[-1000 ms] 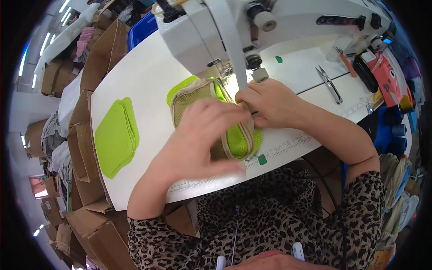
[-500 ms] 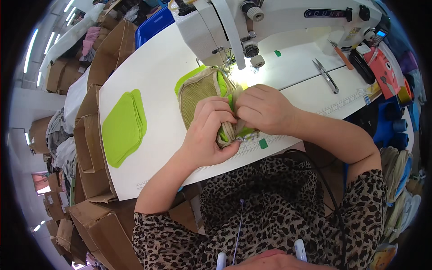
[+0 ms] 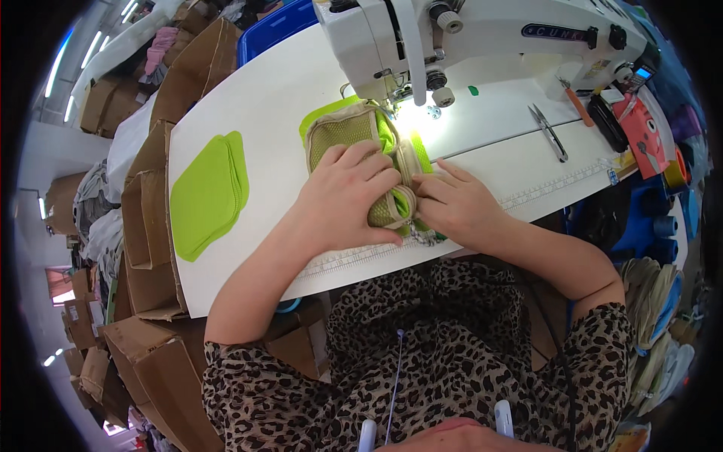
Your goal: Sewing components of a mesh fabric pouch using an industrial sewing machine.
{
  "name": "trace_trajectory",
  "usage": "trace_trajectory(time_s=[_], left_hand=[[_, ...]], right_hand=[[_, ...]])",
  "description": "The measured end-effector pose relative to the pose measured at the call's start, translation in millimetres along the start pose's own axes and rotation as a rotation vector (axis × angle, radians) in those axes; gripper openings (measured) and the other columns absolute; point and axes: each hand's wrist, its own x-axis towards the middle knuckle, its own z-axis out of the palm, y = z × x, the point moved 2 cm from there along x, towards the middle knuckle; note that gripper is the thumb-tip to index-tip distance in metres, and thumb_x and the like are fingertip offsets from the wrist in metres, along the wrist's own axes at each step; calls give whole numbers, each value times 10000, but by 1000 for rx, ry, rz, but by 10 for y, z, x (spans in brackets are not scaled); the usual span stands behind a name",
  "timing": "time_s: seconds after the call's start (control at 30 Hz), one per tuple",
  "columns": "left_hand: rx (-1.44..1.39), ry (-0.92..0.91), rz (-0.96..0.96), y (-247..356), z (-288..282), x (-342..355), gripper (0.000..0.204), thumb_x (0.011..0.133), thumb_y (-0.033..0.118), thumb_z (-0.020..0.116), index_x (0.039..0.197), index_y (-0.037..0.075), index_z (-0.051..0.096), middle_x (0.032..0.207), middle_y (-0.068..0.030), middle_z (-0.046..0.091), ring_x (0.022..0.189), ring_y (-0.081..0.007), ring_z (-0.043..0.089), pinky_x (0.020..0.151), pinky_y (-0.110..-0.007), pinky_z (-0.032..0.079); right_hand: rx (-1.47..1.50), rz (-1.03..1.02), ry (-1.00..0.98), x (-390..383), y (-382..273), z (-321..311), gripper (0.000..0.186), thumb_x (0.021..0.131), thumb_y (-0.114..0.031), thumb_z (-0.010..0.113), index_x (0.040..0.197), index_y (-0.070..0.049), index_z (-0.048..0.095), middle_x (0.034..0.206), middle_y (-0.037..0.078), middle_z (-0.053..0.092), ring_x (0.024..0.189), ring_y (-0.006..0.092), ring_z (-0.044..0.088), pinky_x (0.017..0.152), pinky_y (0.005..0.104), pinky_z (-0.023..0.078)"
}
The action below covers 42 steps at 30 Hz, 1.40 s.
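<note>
A beige mesh pouch (image 3: 325, 141) with lime-green fabric and beige edging lies under the head of the white sewing machine (image 3: 369, 45), beside its lit needle area. My left hand (image 3: 343, 197) rests over the pouch, fingers curved round its near part and thumb at the lower edge. At the pouch's right side, my right hand (image 3: 459, 207) has its fingers bent and pressed against the beige edging (image 3: 407, 162); the fingertips are partly hidden. A patterned cord or pull hangs at the pouch's near corner, between the hands.
Stacked lime-green fabric pieces (image 3: 211, 197) lie on the white table (image 3: 275, 98) at left. Thread snips (image 3: 548, 133), an orange-handled tool (image 3: 578, 107) and a black case (image 3: 607, 123) are at right. A ruler strip (image 3: 339, 260) runs along the front edge. Cardboard boxes (image 3: 151, 218) stand left.
My right hand has shifted from the pouch's upper edging down to its right side, fingers less tightly bunched. My left hand has spread flatter over the mesh. The whole view has shifted slightly.
</note>
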Motion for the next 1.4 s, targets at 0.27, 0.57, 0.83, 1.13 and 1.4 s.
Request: trace_trajectory(time_s=[0.27,0.57,0.83,1.13,1.4], left_hand=[[-474,335,57,-230,242,-163,540,702,416,844,1016,55,593,1053,-111,609,1214,-375,548,966,-498,455],[-138,-33,-107,-18,89,42,584,748,579,784,1043,83,695,1174,-82,639,1271,-361,506,1060,-514,394],[-51,55,-188,-116,282,12,702,804,674,658,1167,73,677,1330,-82,622,1325,-374,473,1108,-516,362],[-601,199,-155,-358,318,-112,486,888,493,630,1144,88,712,1346,-76,613,1319,-359,475,1111,-496,362],[-76,78,-74,-177,265,-29,392,844,388,679,1101,95,719,1340,-59,622,1337,-348,466,1111,-489,362]], right_hand=[[164,65,132,86,-61,96,140,803,-165,641,911,-79,660,973,42,680,1035,185,665,996,440,490],[-47,111,-15,-82,-105,-59,128,801,-168,667,909,-100,680,977,24,668,999,173,654,979,417,473],[-120,69,10,-104,-153,-82,151,809,-159,667,941,-86,671,970,22,668,980,177,668,959,428,473],[419,289,-14,-6,9,51,124,793,-120,710,882,-68,641,905,42,636,895,229,658,782,399,540],[64,86,-135,-105,-105,-123,168,768,-129,694,916,-58,663,990,53,613,1026,242,610,951,440,481]])
